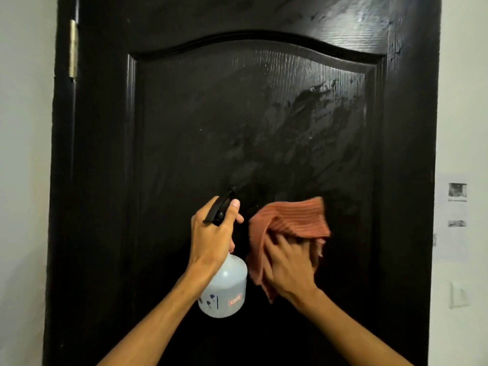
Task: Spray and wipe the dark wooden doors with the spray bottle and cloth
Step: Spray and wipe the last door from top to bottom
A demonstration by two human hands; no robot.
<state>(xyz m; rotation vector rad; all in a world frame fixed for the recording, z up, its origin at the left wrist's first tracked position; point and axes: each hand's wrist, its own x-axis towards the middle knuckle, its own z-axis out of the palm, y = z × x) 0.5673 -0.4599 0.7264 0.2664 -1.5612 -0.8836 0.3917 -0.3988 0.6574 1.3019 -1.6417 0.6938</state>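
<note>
A dark wooden door (237,114) with an arched raised panel fills the view; wet smears shine on its panel at the upper right. My left hand (212,235) grips the neck of a translucent white spray bottle (224,289) with a black trigger head, its nozzle aimed at the door. Just to the right, my right hand (289,265) presses a crumpled reddish-orange ribbed cloth (289,220) against the panel. The cloth bunches above and to the left of the hand and looks blurred.
A brass hinge (73,48) sits on the door's upper left edge. White walls flank the door. On the right wall hang a paper sheet with small pictures (456,204) and a pale switch plate (459,297) lower down.
</note>
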